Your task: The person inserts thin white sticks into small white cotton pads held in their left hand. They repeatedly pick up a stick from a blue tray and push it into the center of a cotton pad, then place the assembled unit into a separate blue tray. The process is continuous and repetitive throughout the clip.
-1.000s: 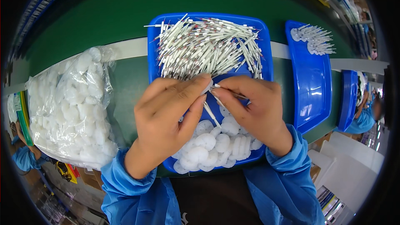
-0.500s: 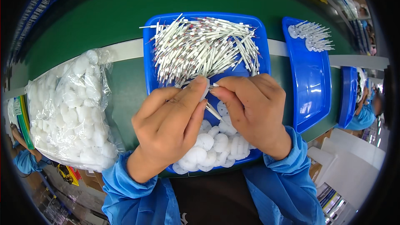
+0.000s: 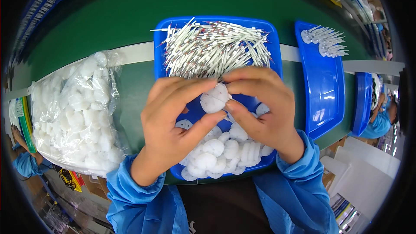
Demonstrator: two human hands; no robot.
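Note:
A round white translucent disc (image 3: pixel 214 98) is held up over the middle of a blue tray (image 3: pixel 279 52), its flat face turned toward me. My left hand (image 3: pixel 171 119) pinches its upper and lower edge between thumb and forefinger. On the other side, my right hand (image 3: pixel 271 110) has thumb and fingertips closed at the disc's right edge. A small white piece shows by the right thumb; most of it is hidden. Beyond my hands lies a heap of thin white sticks (image 3: pixel 216 50) with dark reddish ends. A pile of white discs (image 3: pixel 212 147) fills the tray's near end.
A clear plastic bag (image 3: pixel 76 117) packed with white discs lies at left. To the right, another blue tray (image 3: pixel 323 91) bears several disc-and-stick pieces (image 3: pixel 325 41) at its far end. The green table (image 3: pixel 130 8) has a pale strip across it. Other people's blue sleeves show at both sides.
The disc has turned from nearly edge-on to facing me. My left fingers have spread around its rim, and my right fingers have moved against its edge.

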